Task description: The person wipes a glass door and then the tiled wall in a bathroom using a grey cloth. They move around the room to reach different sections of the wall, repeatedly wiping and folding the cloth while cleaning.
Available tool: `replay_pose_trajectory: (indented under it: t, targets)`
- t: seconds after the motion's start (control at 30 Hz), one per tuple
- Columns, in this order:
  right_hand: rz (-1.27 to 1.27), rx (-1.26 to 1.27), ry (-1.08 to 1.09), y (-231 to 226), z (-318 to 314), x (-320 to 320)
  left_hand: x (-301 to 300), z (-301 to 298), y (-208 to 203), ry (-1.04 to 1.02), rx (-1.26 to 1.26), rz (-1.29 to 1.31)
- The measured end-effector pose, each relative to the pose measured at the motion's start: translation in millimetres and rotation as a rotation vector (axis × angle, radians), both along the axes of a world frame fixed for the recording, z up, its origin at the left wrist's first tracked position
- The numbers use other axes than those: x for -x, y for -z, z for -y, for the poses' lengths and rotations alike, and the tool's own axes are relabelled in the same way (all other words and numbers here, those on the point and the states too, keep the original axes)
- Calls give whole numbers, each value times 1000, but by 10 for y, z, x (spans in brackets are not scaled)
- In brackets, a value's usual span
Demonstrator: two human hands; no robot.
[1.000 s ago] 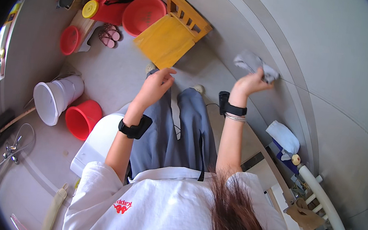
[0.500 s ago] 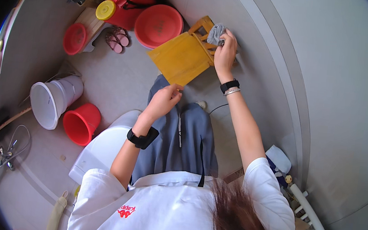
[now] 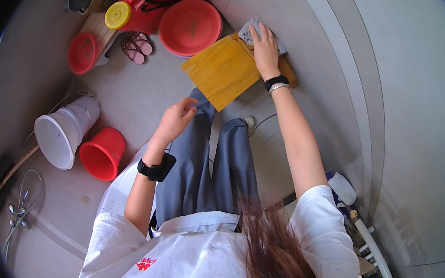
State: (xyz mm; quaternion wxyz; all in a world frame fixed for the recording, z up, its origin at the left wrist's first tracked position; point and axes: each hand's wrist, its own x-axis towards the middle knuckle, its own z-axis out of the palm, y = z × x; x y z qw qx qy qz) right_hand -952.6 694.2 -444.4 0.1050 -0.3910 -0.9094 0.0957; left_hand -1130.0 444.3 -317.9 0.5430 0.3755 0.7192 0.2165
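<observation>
A small yellow wooden chair (image 3: 220, 73) stands on the floor in front of my legs. Draped against its backrest is a grey cloth (image 3: 252, 25). My right hand (image 3: 265, 53) presses on this cloth with its fingers spread over it, holding it to the chair back; the palm side is hidden. My left hand (image 3: 174, 118) hangs in the air over my left leg, short of the seat's near corner. Its fingers are loosely bent and apart, with nothing in them.
Beyond the chair lie a red basin (image 3: 190, 27), a red sprayer tank (image 3: 147, 7) and pink slippers (image 3: 137, 48). To the left stand white buckets (image 3: 56, 139) and a red bucket (image 3: 102, 153), with a broom (image 3: 7, 175) near the wall. A pale wall (image 3: 415, 133) curves along the right.
My right hand has turned and flattened over the cloth, which went from bunched up to spread on the chair back. My left hand has moved left, away from the seat's corner.
</observation>
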Motion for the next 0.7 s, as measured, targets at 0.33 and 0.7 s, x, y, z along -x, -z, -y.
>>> replay_pose_trajectory:
  t: [0.33, 0.7]
  targets:
    - [202, 18, 98, -123, 609, -1210, -166, -319, -74, 13, -95, 13]
    - [49, 189, 294, -435, 920, -1718, -302, -446, -157, 31, -151, 35]
